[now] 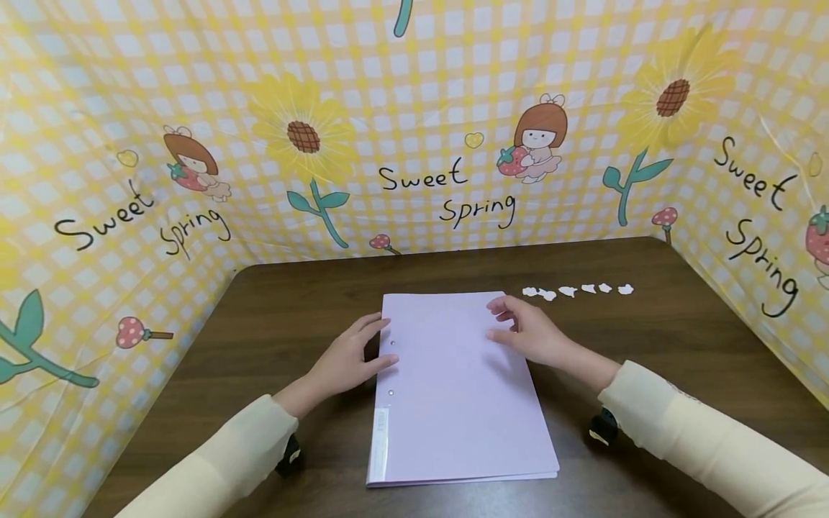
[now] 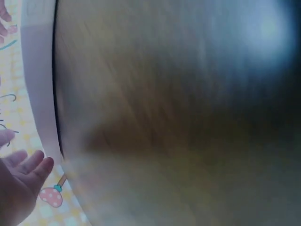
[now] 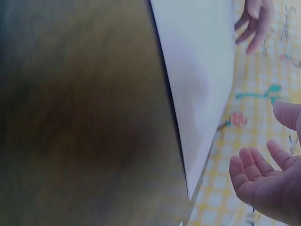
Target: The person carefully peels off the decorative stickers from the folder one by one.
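A closed lilac folder (image 1: 453, 388) lies flat on the dark wooden table, its spine side to the left with two small metal holes and a clear label strip (image 1: 379, 439). My left hand (image 1: 346, 356) is at the folder's left edge, thumb and fingers spread; whether it touches is unclear. Over the upper right part of the folder is my right hand (image 1: 531, 331), fingers bent loosely with a gap between thumb and forefinger. Nothing is held in it. In the right wrist view the folder (image 3: 197, 70) stands beside the right hand (image 3: 268, 174), which looks apart from it.
Several small white pieces (image 1: 567, 291) lie in a row on the table (image 1: 648, 338) to the right of the folder's top. A yellow checked cloth (image 1: 414, 108) with printed flowers surrounds the table at the back and sides. Dark wrist cameras (image 1: 604, 426) sit under the sleeves.
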Demonstrator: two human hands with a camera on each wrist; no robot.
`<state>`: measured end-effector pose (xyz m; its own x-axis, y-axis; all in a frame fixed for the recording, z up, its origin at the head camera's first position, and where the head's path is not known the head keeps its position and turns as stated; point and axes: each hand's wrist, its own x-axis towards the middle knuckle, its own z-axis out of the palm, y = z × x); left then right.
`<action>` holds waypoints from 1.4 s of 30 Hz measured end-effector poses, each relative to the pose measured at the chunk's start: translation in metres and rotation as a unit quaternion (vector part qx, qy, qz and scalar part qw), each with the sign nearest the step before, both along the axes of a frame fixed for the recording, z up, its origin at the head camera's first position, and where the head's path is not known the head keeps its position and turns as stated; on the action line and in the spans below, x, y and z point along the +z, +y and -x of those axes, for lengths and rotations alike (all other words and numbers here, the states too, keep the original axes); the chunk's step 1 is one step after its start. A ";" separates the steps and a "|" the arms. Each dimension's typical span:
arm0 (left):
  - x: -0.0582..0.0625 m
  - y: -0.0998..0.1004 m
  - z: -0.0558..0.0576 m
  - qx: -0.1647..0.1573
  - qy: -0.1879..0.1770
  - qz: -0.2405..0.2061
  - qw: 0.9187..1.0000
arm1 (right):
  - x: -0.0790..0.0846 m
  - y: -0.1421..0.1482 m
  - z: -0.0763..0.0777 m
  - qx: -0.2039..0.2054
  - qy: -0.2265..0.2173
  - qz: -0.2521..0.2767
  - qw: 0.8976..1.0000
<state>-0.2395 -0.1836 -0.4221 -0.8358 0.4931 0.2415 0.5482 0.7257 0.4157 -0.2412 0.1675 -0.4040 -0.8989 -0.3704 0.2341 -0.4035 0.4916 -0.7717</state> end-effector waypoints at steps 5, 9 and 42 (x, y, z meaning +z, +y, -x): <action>0.000 0.006 -0.006 0.038 -0.083 -0.091 0.992 | -0.005 -0.013 -0.006 0.058 0.025 -0.051 0.997; 0.001 0.008 -0.008 0.076 -0.147 -0.137 0.977 | -0.012 -0.020 -0.008 0.104 0.030 -0.098 0.989; 0.000 0.000 0.005 0.136 -0.392 -0.441 0.796 | -0.022 -0.049 -0.015 0.232 -0.002 -0.272 0.934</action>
<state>-0.2445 -0.1834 -0.4220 -0.9470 0.1952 -0.2552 -0.2584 0.0096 0.9660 -0.2260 0.1180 -0.4258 -0.6126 -0.7833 -0.1055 -0.6682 0.5846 -0.4601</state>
